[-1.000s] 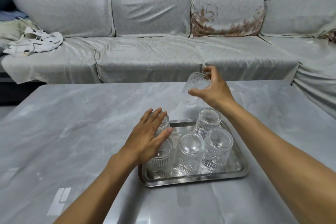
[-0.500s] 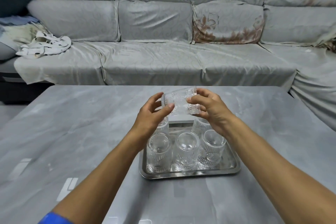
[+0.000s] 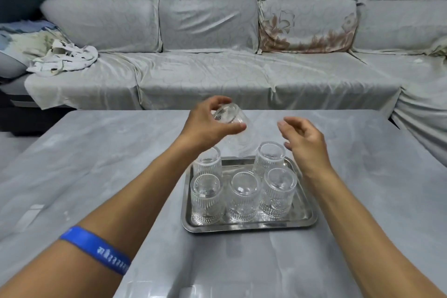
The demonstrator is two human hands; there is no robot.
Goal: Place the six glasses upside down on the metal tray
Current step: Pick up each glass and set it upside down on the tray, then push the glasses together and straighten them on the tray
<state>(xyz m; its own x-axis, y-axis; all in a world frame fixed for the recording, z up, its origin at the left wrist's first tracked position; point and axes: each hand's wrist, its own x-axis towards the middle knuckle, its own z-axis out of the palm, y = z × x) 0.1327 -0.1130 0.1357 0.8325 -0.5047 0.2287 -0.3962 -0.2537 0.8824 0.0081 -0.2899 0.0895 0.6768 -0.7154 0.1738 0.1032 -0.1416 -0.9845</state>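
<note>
A metal tray (image 3: 249, 226) lies on the grey table and carries several ribbed clear glasses upside down: three in the near row (image 3: 244, 195) and two in the far row (image 3: 269, 158). My left hand (image 3: 208, 123) grips one more glass (image 3: 235, 132) by its base, above the gap in the middle of the far row. That glass is tilted, base up and mouth down toward the tray. To the right of it, my right hand (image 3: 306, 144) hovers with fingers apart and holds nothing.
The grey marble-look table (image 3: 96, 164) stretches wide on both sides of the tray. A grey covered sofa (image 3: 205, 75) runs behind the far table edge, with crumpled white cloth (image 3: 64, 58) on its left end.
The glass went from my right hand to both hands, then to my left hand alone. It has turned from lying sideways to mouth down. My right hand let go and drew right.
</note>
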